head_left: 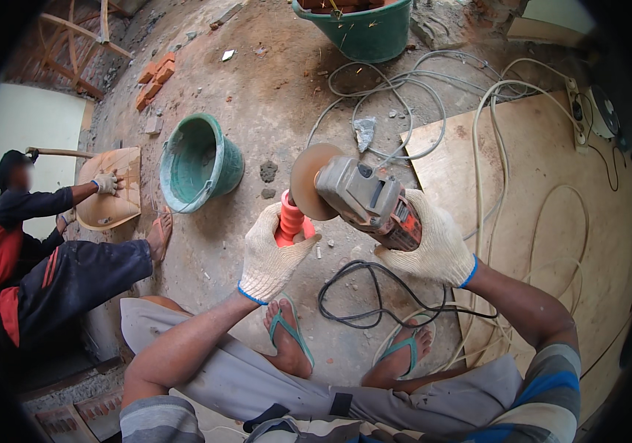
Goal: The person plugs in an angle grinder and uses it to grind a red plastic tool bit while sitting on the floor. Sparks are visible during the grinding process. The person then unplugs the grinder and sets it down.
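My left hand point(268, 255), in a cream knitted glove, is closed around an orange-pink ribbed piece point(289, 221), whose kind I cannot make out. Its upper end meets or nearly meets the left face of a brownish round disc point(311, 181). That disc belongs to an angle grinder point(364, 196) with a grey head and a red-black body. Gripping the grinder's body is my gloved right hand point(434, 236). Small bright flecks like sparks show beyond the disc. A coiled black cable point(364, 314) lies on the floor below the grinder.
A green bucket point(201, 164) tilts toward me at left; a green tub point(371, 37) with reddish pieces stands farther away. Grey hoses point(434, 81) and a plywood sheet point(552, 192) lie at right. Bricks point(155, 77) sit far left. Another person point(50, 236) sits at left.
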A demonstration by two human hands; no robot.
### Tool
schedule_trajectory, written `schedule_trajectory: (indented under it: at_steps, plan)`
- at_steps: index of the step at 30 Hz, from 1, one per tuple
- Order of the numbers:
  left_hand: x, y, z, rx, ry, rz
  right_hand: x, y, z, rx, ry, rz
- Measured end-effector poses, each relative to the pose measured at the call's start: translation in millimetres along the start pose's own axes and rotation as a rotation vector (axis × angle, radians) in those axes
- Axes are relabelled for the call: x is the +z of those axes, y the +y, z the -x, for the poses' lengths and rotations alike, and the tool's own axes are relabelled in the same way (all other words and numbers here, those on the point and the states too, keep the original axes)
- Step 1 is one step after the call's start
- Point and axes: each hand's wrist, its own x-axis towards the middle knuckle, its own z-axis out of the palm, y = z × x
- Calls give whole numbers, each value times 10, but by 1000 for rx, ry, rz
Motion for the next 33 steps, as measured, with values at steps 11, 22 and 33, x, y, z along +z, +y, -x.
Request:
schedule_trajectory:
  at_steps: [11,22,33]
  plan:
    - [-6,-12,0,10,-5,-17,1,-11,1,28,10,-56]
    - [-29,22,10,-26,-55,2,-16,-24,-4,65,19,-97]
    - [-60,-32,4,-106,-102,70,6,73,11,199,50,-120]
